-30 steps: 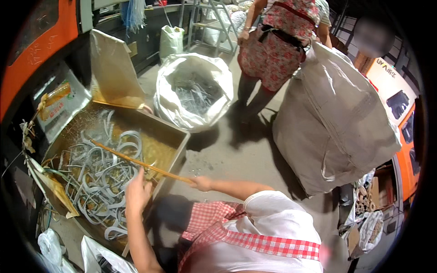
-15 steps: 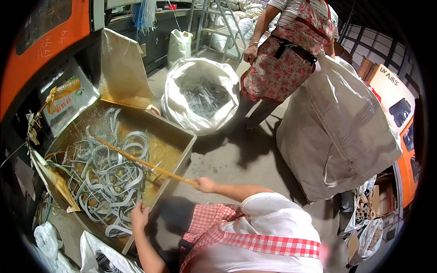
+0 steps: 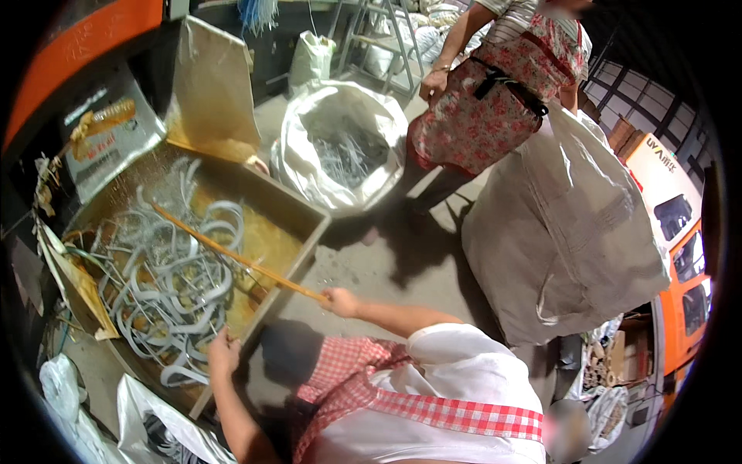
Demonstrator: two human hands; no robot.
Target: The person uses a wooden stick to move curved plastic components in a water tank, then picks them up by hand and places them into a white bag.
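My right hand (image 3: 340,302) is closed round the near end of a long, thin yellow-brown stick (image 3: 247,264). The stick slants up and left across a shallow metal trough (image 3: 297,263), and its far end rests among a tangle of grey plastic strips (image 3: 174,298). These curled strips lie in murky yellowish water (image 3: 267,232). At the trough's near edge my left hand (image 3: 223,353) has its fingers drawn together beside the nearest strips. What it pinches, if anything, is too small to make out.
Behind the trough stands a white woven sack (image 3: 301,174) of clear-grey scraps. A co-worker in a floral apron (image 3: 483,116) stands by a large beige bulk bag (image 3: 556,240) on the right. An upright panel (image 3: 212,85) borders the trough; another white bag (image 3: 143,402) sits at lower left.
The whole view has shifted slightly, so the trough sits a little higher and further left. Both hands stay about where they were against the trough, the right still gripping the stick.
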